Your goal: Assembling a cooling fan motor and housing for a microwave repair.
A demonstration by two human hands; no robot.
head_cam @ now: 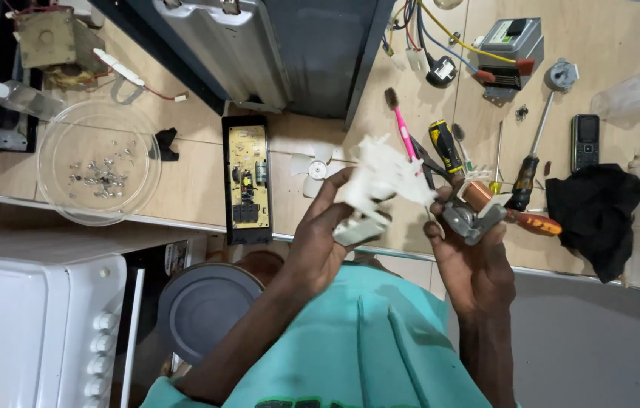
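Far right on your desk (184, 128) lies a small dark phone (584, 140), its little screen dark. Up top, the grey metal box (513, 45) carries a pale rectangular label.

Three screwdrivers (447, 146) (535, 143) (535, 222) were counted at right of centre. One glass plate (55, 189) was seen at left, one circuit board (247, 177) near centre.

Both forearms rise from the bottom edge and bend inward, the left hand (320, 234) and right hand (471, 253) raised side by side near chest height, each with fingers curled shut around something held.
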